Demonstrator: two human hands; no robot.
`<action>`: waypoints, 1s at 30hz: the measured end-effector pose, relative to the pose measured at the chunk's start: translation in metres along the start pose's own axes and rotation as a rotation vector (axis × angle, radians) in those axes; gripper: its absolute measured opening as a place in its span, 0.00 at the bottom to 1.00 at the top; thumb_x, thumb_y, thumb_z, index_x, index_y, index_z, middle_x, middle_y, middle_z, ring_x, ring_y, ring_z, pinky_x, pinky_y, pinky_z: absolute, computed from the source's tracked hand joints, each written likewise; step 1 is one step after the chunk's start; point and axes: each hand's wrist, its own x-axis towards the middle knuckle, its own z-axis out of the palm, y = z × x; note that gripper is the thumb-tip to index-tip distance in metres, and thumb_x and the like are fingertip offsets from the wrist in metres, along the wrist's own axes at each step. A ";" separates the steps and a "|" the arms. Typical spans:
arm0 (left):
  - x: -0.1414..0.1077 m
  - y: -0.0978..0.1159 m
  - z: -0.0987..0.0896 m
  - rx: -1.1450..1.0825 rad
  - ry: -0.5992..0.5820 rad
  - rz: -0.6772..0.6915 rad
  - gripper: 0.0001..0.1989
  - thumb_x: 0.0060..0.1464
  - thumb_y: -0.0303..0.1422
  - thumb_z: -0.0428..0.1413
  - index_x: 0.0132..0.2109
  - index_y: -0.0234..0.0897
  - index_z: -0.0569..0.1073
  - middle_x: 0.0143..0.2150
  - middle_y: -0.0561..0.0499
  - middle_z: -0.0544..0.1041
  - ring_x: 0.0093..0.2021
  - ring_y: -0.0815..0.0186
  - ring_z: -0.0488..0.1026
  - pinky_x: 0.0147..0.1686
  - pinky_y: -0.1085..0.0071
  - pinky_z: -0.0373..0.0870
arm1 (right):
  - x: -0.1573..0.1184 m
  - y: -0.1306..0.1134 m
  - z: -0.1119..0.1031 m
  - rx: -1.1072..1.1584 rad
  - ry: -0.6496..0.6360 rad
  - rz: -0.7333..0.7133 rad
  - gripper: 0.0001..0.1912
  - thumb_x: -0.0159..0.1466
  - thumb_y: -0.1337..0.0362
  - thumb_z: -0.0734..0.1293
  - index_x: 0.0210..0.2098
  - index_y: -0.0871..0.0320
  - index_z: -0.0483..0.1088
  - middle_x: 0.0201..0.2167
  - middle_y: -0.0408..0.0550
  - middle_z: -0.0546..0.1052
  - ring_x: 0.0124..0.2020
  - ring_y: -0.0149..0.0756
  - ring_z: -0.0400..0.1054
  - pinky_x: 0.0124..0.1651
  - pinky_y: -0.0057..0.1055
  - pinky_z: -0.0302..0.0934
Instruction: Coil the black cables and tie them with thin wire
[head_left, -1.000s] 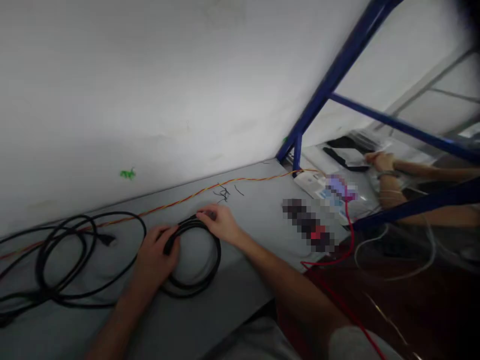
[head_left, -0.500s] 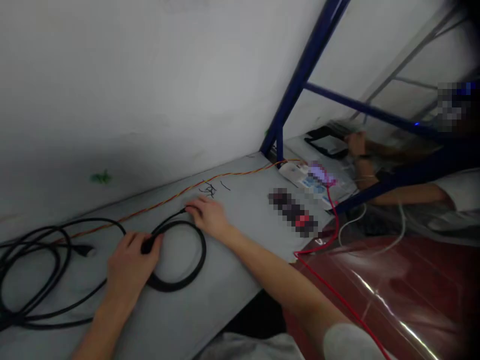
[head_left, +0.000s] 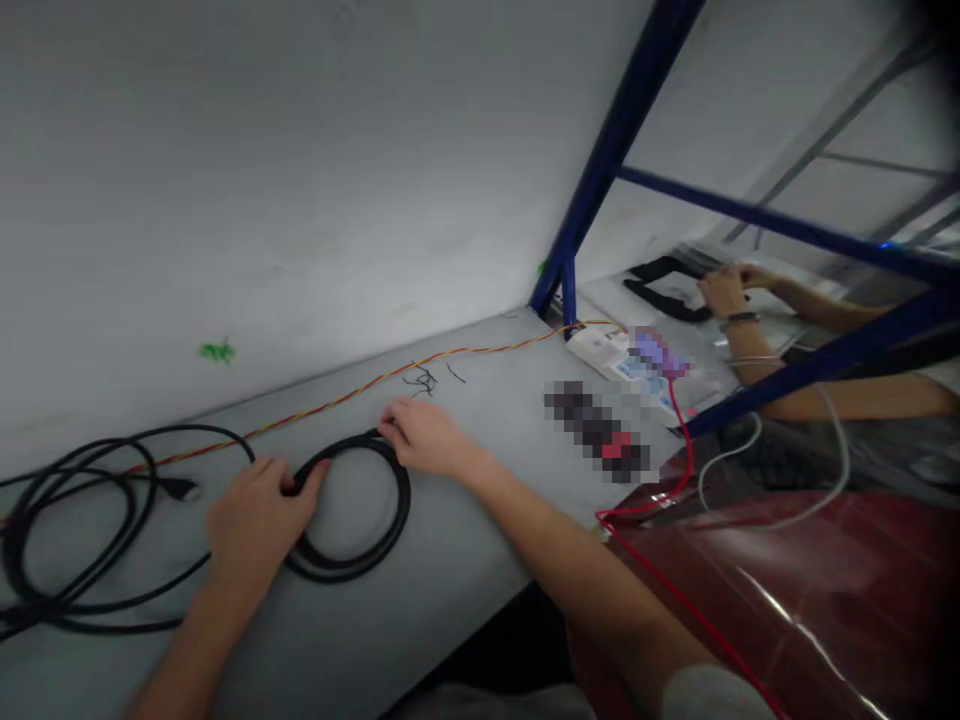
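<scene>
A black cable [head_left: 402, 510] lies in a round coil on the grey tabletop [head_left: 322, 650]. My left hand [head_left: 259, 515] is closed around the coil's left side, thumb pointing toward its middle. At the upper right of the coil, my right hand [head_left: 420, 432] pinches the cable between thumb and fingertips. More black cable in looser loops [head_left: 75, 595] spreads out to the left of my left hand, with a cable plug [head_left: 180, 489] among them.
A twisted red-and-yellow wire [head_left: 360, 390] runs along the wall. Short black ties [head_left: 424, 380] lie beyond my right hand. A blue metal frame [head_left: 600, 150] rises at the right. Behind it, another person's hands [head_left: 727, 290] work over a black item. A red cord [head_left: 660, 570] hangs past the table edge.
My right hand has brought the raised length of cable down onto the coil, which now has tighter, overlapping turns. My left hand stays on the coil. The other person's second hand has come into view.
</scene>
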 end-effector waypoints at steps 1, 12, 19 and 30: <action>0.000 0.000 0.001 -0.001 0.002 -0.004 0.24 0.62 0.53 0.52 0.26 0.42 0.64 0.31 0.47 0.71 0.34 0.55 0.68 0.30 0.65 0.52 | 0.000 0.000 0.001 0.007 -0.007 0.006 0.09 0.75 0.63 0.63 0.48 0.59 0.74 0.44 0.53 0.81 0.44 0.40 0.74 0.46 0.32 0.62; -0.006 0.001 0.007 -0.072 0.071 -0.032 0.21 0.63 0.52 0.54 0.30 0.41 0.67 0.33 0.48 0.73 0.34 0.58 0.71 0.32 0.65 0.58 | -0.010 -0.015 0.007 0.176 -0.004 -0.060 0.17 0.77 0.56 0.60 0.52 0.56 0.76 0.44 0.51 0.78 0.45 0.38 0.72 0.51 0.31 0.63; -0.002 -0.027 -0.016 -0.311 -0.175 0.156 0.17 0.65 0.46 0.53 0.38 0.39 0.78 0.39 0.47 0.79 0.37 0.60 0.76 0.39 0.65 0.70 | -0.016 -0.018 0.030 -0.038 0.024 0.000 0.19 0.76 0.57 0.61 0.62 0.44 0.75 0.44 0.51 0.75 0.39 0.39 0.72 0.41 0.30 0.63; -0.002 -0.058 -0.032 -0.495 -0.336 0.188 0.17 0.61 0.35 0.54 0.53 0.42 0.82 0.49 0.45 0.83 0.45 0.57 0.80 0.47 0.61 0.79 | -0.016 -0.016 0.037 -0.013 0.071 0.073 0.18 0.73 0.55 0.65 0.59 0.44 0.78 0.40 0.49 0.76 0.37 0.38 0.72 0.41 0.31 0.62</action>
